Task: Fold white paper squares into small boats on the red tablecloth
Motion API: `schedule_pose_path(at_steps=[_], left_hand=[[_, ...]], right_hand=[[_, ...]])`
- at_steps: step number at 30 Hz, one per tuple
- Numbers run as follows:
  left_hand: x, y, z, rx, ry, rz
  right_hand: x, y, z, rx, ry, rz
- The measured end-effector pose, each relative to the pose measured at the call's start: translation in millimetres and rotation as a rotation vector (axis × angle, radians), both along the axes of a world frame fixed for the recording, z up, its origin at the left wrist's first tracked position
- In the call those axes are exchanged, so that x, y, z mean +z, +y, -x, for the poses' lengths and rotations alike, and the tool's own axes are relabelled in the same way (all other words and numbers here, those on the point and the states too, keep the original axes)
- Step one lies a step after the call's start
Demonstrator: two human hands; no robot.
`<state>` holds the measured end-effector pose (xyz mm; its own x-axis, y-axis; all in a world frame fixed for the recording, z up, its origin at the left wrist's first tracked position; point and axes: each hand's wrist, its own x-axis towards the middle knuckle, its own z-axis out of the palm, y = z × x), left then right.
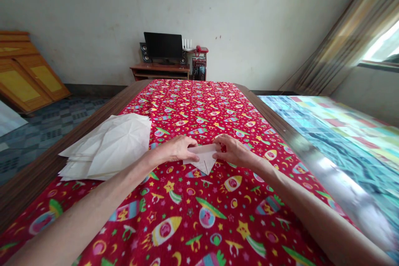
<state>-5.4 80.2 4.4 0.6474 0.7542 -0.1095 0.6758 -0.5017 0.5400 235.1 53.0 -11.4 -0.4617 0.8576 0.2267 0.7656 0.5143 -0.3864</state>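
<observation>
A small folded piece of white paper point(204, 158) lies on the red cloth with a rocket pattern point(193, 216), its point towards me. My left hand point(178, 149) presses its left edge, fingers pinched on the paper. My right hand point(232, 150) grips its right edge the same way. Both forearms reach in from the bottom corners.
A stack of creased white paper sheets point(109, 147) lies on the cloth to the left of my hands. The dark wooden table edge point(37, 174) shows on the left. A desk with a monitor point(163, 45) stands at the far wall; a bed with a patterned cover point(343, 141) is at the right.
</observation>
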Motion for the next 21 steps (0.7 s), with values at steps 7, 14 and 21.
schedule_pose_path(at_steps=[7,14,21], left_hand=[[0.0,-1,-1,-0.117,-0.032,-0.112],[3.6,-4,0,-0.012,-0.136,-0.125],[20.5,-12,-7,0.121,-0.208,-0.636]], right_hand=[[6.7,2,3,0.028,0.051,0.103],[9.5,1,6,-0.007,0.182,0.082],[16.0,-4,7,0.032,0.356,-0.353]])
